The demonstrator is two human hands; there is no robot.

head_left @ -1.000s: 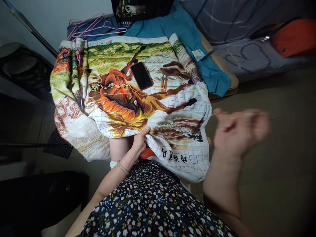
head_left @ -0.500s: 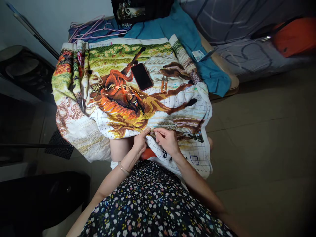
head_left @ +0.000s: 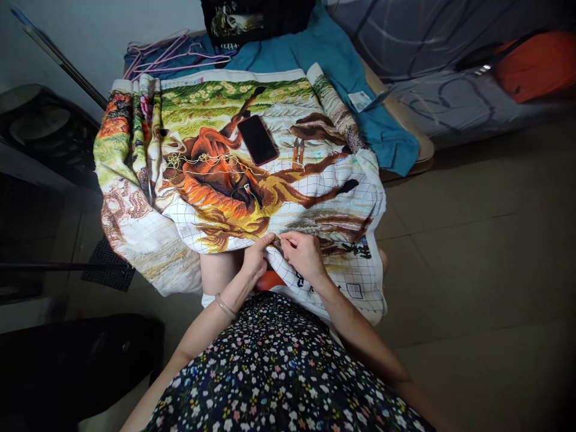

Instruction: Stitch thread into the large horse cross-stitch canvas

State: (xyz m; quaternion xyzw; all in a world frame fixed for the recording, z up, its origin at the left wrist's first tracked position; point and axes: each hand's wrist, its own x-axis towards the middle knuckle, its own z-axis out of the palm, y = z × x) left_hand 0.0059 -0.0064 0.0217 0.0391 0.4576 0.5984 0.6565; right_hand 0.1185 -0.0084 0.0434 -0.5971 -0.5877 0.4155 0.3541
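A large cross-stitch cloth [head_left: 315, 207] with a horse picture and a printed grid lies across my lap and reaches onto the surface ahead. My left hand [head_left: 255, 258] grips its near edge, thumb on top and fingers underneath, out of sight. Just to the right, my right hand [head_left: 303, 255] is closed in a pinch over the cloth. From its fingertips a thin pale sliver that looks like a needle [head_left: 278, 237] points toward my left thumb. Loose yellowish thread [head_left: 211, 159] lies in a tangle on the stitched horse. Orange-handled thread snips [head_left: 297, 154] rest farther up the cloth.
A dark phone [head_left: 258, 140] lies on the cloth, whose sides are rolled up. Beyond are pink hangers [head_left: 180, 57], a black bag [head_left: 256, 21] and a teal sheet [head_left: 391, 141]. At the right, an orange bag [head_left: 540, 66] sits on grey bedding.
My right hand has shifted very slightly, and the pale sliver at its fingertips shows more plainly. My left hand keeps its hold on the cloth.
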